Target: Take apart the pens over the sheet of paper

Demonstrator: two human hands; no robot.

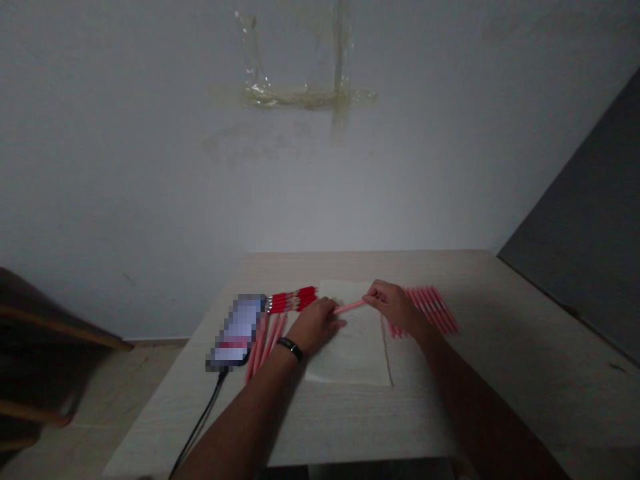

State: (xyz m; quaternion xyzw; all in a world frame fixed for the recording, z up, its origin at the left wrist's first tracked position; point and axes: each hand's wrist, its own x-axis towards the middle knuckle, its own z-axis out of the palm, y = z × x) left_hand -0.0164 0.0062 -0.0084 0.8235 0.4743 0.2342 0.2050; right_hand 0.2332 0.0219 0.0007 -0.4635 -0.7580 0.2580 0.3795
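Head view: R hand (395, 307) has its fingers (373, 298) pinched narrow on one end of a pink pen (350, 306), which runs nearly level above a paper sheet (350, 353). Other end reaches the curled fingers of the L hand (315, 325), but can't tell if they grip it. Black wristband (290, 348) sits on the L wrist. Pen lies between both hands, apart from the other pens. A firm, close pinch on the barrel helps stop it rolling or slipping. Bunch of pens (293, 300) lies just L of the sheet, red ends at top, pink barrels fanned downward beside a pixelated phone (235, 331) w/ black cable (200, 420). More pens (430, 310) sit in a tight row R of the sheet, on a pale wood table (500, 347).
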